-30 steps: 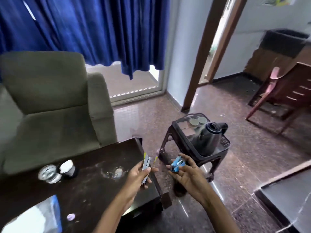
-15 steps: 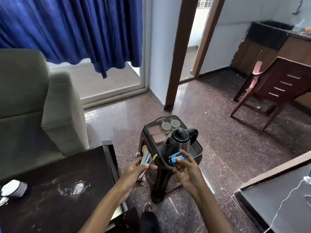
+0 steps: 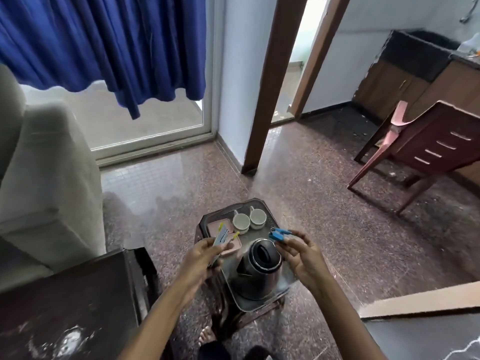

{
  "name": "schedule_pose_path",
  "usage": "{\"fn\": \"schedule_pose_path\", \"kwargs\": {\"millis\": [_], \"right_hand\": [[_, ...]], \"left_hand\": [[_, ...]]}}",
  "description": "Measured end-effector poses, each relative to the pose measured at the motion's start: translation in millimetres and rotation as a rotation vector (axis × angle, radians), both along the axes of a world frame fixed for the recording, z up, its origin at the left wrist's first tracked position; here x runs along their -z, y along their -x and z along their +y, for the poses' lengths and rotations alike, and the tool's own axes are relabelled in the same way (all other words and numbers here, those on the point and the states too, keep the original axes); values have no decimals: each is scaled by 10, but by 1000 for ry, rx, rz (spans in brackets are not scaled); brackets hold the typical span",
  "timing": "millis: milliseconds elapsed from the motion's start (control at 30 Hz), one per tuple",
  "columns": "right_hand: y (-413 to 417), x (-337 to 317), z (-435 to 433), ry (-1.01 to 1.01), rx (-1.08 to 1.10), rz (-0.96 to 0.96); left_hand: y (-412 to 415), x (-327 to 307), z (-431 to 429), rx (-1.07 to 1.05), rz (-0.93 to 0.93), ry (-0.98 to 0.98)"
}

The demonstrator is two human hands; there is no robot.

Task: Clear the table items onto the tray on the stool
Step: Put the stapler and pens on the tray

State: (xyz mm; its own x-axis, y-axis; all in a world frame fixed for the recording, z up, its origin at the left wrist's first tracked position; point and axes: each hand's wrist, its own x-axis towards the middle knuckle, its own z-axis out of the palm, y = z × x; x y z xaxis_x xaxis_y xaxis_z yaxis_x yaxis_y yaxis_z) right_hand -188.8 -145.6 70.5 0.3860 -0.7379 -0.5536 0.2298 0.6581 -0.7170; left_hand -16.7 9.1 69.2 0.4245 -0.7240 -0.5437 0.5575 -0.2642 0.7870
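A dark tray point(image 3: 240, 304) sits on a brown plastic stool point(image 3: 255, 315) straight below me. On it stand a steel kettle point(image 3: 255, 271), two white cups point(image 3: 249, 220) and pink sachet boxes point(image 3: 219, 227). My left hand point(image 3: 201, 258) is over the tray's left side and grips a small bunch of grey and yellow sachets point(image 3: 222, 236). My right hand point(image 3: 301, 253) hovers just right of the kettle's lid and pinches blue sachets point(image 3: 279, 233) between the fingertips. The dark coffee table point(image 3: 70, 307) lies at lower left.
A grey-green armchair point(image 3: 44, 183) stands at left beyond the table. A brown plastic chair point(image 3: 426, 149) is at right, a doorway behind the stool, and a desk edge point(image 3: 420, 302) at lower right. My foot point(image 3: 206, 337) shows under the stool.
I have come closer to the stool, and both hands with their sachets have moved from in front of the tray to above it. The table slid further left in view.
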Motion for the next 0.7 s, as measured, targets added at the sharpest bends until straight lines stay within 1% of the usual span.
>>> {"fn": "schedule_pose_path", "kwargs": {"millis": [67,167,233,300,367,433,567,633,700], "right_hand": [[-135,74,-181,18,-23,97],[-393,248,-431,73,-127,298],[-558,404,-597,136,-231,477],[-691,605,-734,213,-356,611],[-804,837,-877,268,-465,696],[-898,1101,-1013,266,-586,752],[-984,1721,-1240,255,-786,953],[-1007,1956,-1300,242,-855,1016],[-1028,2209,-1357,271,-920,1069]], "left_hand": [[-100,48,-140,-85,45,-27],[-246,115,-336,-187,123,-45],[-321,133,-468,-222,115,-82],[-374,135,-573,-238,73,-120],[-401,133,-635,-255,42,-146],[-393,120,-662,-277,34,-166],[-314,86,-704,-341,88,-196],[-270,99,-732,-365,118,-211],[-231,110,-756,-397,145,-223]]}}
